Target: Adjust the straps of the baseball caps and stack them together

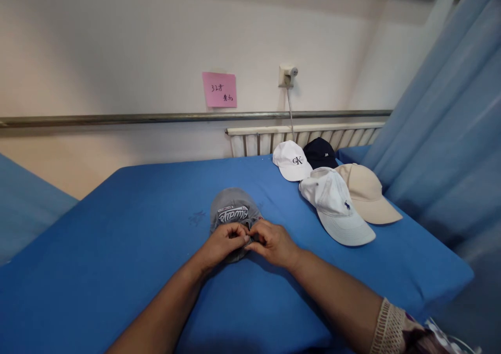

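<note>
A grey baseball cap (231, 200) with white "Always" lettering lies on the blue-covered bed (129, 249) in front of me. My left hand (225, 242) is closed in a pinch at the cap's near edge, fingertips on the fabric. Right beside it, my right hand (274, 243) pinches the same edge, and its fingertips nearly meet those of the left. Both hands cover the near part of the cap, so the exact bit between the fingers is hidden.
At the right lie a white cap (289, 158), a dark navy cap (320, 153), a pale cap (332, 203) and a beige cap (364, 190). A blue curtain (450, 119) hangs to the right. Behind the bed are a radiator (258, 141), a metal rail (156, 118) and a plugged-in socket (286, 76).
</note>
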Available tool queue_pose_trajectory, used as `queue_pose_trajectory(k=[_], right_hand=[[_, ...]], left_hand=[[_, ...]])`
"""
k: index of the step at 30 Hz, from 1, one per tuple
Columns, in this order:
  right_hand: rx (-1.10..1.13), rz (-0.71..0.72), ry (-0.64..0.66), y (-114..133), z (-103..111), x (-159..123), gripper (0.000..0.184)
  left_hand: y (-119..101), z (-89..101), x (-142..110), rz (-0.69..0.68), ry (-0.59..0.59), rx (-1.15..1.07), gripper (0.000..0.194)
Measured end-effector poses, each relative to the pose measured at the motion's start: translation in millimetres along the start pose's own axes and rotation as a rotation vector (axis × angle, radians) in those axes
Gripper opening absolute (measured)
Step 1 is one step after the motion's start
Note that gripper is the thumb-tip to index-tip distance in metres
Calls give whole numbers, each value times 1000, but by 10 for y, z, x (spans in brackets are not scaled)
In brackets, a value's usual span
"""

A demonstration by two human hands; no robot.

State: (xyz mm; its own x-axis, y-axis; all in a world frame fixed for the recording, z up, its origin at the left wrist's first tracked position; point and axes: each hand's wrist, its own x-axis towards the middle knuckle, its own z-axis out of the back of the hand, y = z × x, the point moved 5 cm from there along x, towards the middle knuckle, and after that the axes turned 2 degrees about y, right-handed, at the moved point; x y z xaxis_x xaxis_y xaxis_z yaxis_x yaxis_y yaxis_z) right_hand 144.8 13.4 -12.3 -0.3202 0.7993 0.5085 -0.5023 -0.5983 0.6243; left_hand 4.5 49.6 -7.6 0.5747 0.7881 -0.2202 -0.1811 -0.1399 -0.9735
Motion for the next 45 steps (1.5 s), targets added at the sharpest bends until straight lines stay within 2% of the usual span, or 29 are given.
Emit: queue_pose_trajectory(k=[8,23,27,32,38,41,45], right_hand=[[85,-36,-118,-49,43,-7,18],[28,19,-5,18,5,-1,16],[46,0,-74,15,34,11,15],[60,-102,-188,-26,92,3,16],[272,-259,-205,-163,6,-19,17],[391,-333,-220,-226,-39,-15,20],[577,-360,-178,-245,-80,-6,21]], left_hand=[[-20,74,19,-61,-22,-121,30],[-16,-14,-1,-24,-34,-46,31],[-25,1,-1,-39,-56,-62,33],[-104,39,-5,-96,-64,-57,35],[-142,13,-21,-148,32,123,42],[-151,6,-17,-222,-7,283,45],[-165,-12,-8,-335,-91,475,38]])
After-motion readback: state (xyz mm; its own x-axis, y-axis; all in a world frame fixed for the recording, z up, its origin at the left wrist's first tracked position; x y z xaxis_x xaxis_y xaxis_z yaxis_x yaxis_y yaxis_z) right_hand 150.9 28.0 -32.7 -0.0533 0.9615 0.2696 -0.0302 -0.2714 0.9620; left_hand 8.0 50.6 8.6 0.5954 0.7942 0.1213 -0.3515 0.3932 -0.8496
